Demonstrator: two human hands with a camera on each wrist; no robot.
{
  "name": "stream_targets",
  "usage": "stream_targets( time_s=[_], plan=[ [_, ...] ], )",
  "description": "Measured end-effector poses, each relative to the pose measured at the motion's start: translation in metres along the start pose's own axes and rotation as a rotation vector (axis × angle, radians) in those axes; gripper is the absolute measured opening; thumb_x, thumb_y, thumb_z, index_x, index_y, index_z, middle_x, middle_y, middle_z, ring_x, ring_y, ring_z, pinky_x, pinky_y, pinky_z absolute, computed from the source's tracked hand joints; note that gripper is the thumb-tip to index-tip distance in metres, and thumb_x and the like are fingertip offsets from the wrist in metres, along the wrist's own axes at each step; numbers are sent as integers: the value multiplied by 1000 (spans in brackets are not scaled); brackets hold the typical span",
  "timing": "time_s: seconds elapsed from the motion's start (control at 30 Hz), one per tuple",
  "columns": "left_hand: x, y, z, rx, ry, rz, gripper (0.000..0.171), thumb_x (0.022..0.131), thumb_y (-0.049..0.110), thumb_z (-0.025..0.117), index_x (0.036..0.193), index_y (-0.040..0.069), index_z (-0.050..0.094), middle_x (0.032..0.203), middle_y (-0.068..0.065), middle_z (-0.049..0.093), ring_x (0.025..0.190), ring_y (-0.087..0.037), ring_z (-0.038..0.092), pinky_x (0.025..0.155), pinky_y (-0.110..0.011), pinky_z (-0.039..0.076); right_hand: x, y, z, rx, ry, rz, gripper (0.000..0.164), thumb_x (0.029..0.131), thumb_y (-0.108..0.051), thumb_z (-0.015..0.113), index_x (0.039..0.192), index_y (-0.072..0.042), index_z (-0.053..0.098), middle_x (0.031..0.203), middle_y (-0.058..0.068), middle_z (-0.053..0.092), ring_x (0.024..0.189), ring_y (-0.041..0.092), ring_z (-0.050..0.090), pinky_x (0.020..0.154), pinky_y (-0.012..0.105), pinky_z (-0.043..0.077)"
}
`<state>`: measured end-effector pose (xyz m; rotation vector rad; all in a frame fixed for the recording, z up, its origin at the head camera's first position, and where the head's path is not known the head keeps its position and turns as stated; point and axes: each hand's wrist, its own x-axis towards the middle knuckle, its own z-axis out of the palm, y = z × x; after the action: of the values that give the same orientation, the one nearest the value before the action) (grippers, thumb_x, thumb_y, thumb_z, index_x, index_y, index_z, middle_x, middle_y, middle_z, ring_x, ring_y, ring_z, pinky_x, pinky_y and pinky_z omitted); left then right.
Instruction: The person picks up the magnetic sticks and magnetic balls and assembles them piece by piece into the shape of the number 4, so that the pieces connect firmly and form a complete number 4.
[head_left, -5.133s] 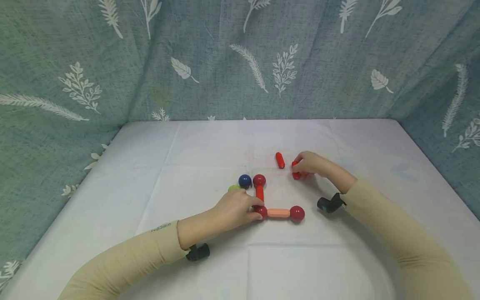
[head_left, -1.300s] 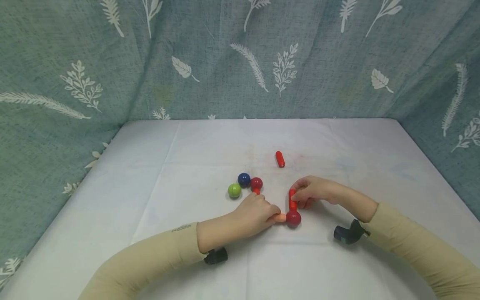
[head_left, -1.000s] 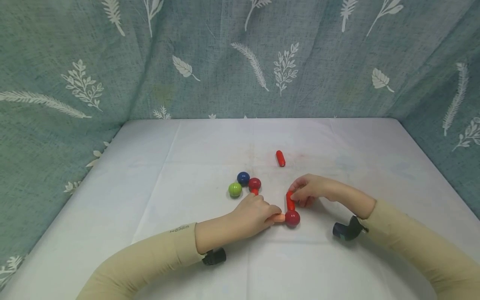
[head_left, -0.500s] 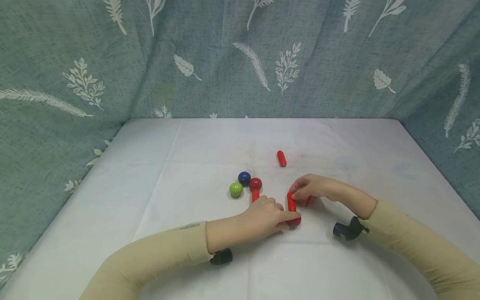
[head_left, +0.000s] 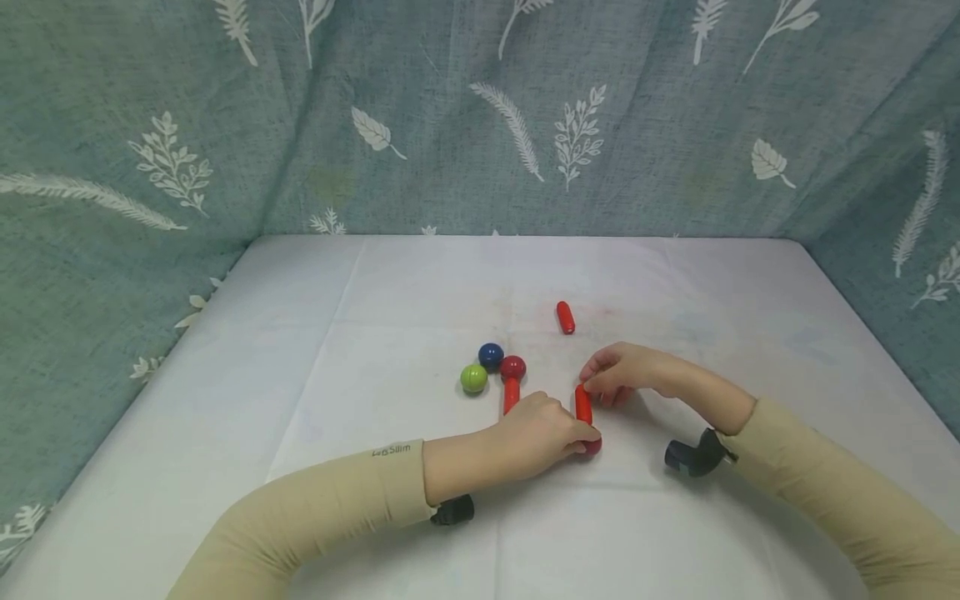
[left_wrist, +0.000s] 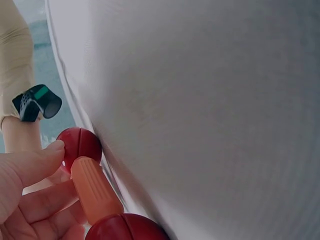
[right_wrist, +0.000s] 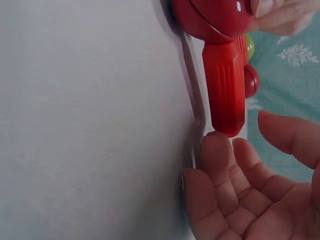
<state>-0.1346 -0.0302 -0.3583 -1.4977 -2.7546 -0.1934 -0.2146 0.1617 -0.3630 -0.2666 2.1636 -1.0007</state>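
Tan left sleeve [head_left: 307, 517] with black camera [head_left: 453, 510] under the wrist. Next along, green ball [head_left: 474, 378], then blue ball [head_left: 491, 356] just behind it to the right, on white tabletop [head_left: 397, 308]. Far red ball [head_left: 513, 367] right beside the blue one, with left red rod [head_left: 512, 395] running from it toward the person, lower end hidden by the left hand [head_left: 537, 436].

Left wrist view: corner ball [left_wrist: 127, 229] joined to orange rod [left_wrist: 96, 190], whose other end meets right red ball [left_wrist: 80, 146]. Left hand's fingers pinch the right red ball, thumb on its surface. Whether left red rod meets corner ball is hidden.

Loose rod [head_left: 566, 317], red, lies alone farther back, well apart. Right red rod [head_left: 583, 404] points away from the person, near end against right red ball.

Right hand [head_left: 628, 372] at the rod's far end: fingers loosely bent and released, thumb clear of it; a fingertip appears to touch the tip in the right wrist view. Second black camera [head_left: 692, 457] by the right sleeve [head_left: 832, 492]. Green leaf-print curtain [head_left: 435, 179] spans the back.
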Motion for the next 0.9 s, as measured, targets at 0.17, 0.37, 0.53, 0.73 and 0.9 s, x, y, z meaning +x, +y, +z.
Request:
stream_targets(
  time_s=[0.17,0.37,0.53,0.73,0.9],
  plan=[
    [0,1,0,-15,-13,-18,24,84,27,66,107,24,68,81,10,69,65,-5,59,61,-14,38,2,0,-1,-1,-6,24,26,84,-19,61,104,-2,60,81,2,62,70,15,58,71,27,50],
    [-2,-2,4,-139,-36,-80,26,83,23,67,109,20,65,86,9,69,69,-3,59,65,-14,41,2,-1,2,1,-5,50,26,84,-18,60,105,-3,61,82,2,62,71,15,57,72,26,50],
    [-9,-7,6,-190,-13,-69,25,82,23,68,107,20,66,86,8,69,72,-4,61,68,-14,42,2,-3,5,-3,-10,38,27,84,-20,62,105,-3,61,83,3,62,71,16,58,72,27,50],
    [-19,-12,7,-199,-2,-61,26,82,23,69,107,20,67,88,9,69,71,-4,60,67,-10,42,8,-12,2,-40,17,-5,30,83,-20,61,108,-4,59,78,2,61,68,15,56,70,27,47],
    [-26,-16,6,-237,-14,-76,26,82,21,69,107,20,67,87,9,69,69,-2,57,65,-8,40,19,-27,-2,-84,47,-57,32,84,-19,58,112,-3,58,82,2,61,71,14,56,72,27,46]
  ],
)
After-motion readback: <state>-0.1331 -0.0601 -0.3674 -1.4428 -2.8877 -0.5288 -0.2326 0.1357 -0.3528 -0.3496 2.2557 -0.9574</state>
